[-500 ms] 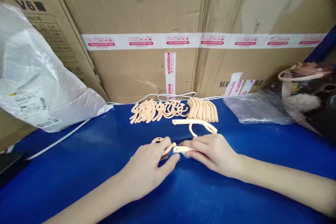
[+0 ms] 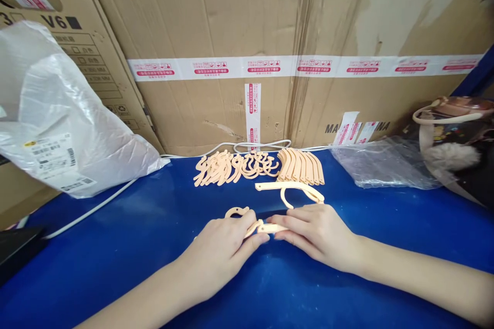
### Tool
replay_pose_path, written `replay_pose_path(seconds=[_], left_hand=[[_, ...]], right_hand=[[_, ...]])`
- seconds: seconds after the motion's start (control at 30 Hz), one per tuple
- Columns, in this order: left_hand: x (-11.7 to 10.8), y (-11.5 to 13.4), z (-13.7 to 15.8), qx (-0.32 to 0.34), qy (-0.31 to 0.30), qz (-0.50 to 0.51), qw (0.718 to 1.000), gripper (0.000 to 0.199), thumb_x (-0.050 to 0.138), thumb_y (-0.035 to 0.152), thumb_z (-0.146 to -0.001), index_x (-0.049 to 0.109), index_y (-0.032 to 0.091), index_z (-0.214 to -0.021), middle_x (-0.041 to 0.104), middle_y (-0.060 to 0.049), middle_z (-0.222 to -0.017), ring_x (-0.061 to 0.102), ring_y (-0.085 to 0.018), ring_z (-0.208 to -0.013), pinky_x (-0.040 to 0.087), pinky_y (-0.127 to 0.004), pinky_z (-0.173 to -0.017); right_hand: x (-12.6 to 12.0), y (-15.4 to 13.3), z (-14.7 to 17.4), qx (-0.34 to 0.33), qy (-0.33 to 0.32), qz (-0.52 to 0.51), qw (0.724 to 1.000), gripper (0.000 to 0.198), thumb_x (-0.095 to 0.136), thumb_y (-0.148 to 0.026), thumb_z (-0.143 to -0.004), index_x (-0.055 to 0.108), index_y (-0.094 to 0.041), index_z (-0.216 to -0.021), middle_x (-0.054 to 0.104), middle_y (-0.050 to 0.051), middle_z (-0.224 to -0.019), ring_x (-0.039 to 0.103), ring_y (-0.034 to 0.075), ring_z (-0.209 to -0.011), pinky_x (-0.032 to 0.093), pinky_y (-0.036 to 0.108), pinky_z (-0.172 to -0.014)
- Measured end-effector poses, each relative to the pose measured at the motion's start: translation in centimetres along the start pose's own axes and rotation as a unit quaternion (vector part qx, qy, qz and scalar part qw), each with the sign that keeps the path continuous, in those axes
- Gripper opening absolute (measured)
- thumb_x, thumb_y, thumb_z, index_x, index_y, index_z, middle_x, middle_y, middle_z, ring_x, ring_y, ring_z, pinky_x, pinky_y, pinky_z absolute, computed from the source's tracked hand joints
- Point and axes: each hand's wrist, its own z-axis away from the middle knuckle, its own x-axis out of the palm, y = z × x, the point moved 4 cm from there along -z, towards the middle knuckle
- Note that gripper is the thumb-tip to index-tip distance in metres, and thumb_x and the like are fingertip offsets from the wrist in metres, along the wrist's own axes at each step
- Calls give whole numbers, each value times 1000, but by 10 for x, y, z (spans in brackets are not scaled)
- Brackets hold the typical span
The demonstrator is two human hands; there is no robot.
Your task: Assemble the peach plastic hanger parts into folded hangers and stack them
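Note:
My left hand [image 2: 226, 244] is closed on a cream plastic hanger piece [image 2: 253, 227], which pokes out between thumb and fingers. My right hand [image 2: 318, 234] pinches a cream hanger arm [image 2: 272, 228] with a small hole at its end. The two ends meet between my hands; whether they are joined I cannot tell. A curved hook piece [image 2: 236, 211] with a hole shows beyond my left fingers, partly hidden by them. Just past my right hand lies a folded hanger [image 2: 285, 185] with its hook curving below it.
Loose hanger hooks [image 2: 219, 167] lie in a heap at the back of the blue table [image 2: 116, 252]. Curved hanger arms [image 2: 301, 167] are lined up to their right. A white plastic bag [image 2: 81, 123], a cable [image 2: 92, 209], clear plastic film [image 2: 386, 164] and a dark bag [image 2: 459, 149] stand around; cardboard boxes [image 2: 216, 108] rise behind.
The whole view has shifted slightly, so things sit lower in the picture. Between my hands, the two piece ends are closer together, and my left thumb tip is nearer the right piece.

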Motion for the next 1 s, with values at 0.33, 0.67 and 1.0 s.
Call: replay_pose_path(seconds=[0.33, 0.67, 1.0], left_hand=[[9, 2, 2, 144, 129, -246, 950, 27, 26, 28, -101, 46, 16, -89, 66, -7, -76, 68, -20, -59, 47, -26, -41], [7, 14, 8, 204, 204, -344, 893, 32, 24, 22, -99, 49, 15, -82, 67, -12, -76, 68, -23, -66, 54, -29, -48], [3, 14, 9, 228, 226, -337, 885, 28, 29, 22, -97, 52, 15, -82, 66, -9, -76, 68, -23, -70, 52, -30, -53]], right_hand=[[4, 2, 2, 2, -18, -28, 999, 32, 38, -35, -101, 63, -16, -110, 69, 2, -77, 63, 14, -62, 42, 25, -55], [5, 5, 1, 27, -75, -93, 992, 32, 38, -34, -100, 63, -18, -110, 67, 3, -78, 59, 14, -60, 42, 24, -57], [4, 4, 0, 24, -76, -112, 991, 32, 39, -33, -100, 64, -17, -110, 67, 4, -76, 58, 14, -59, 41, 24, -57]])
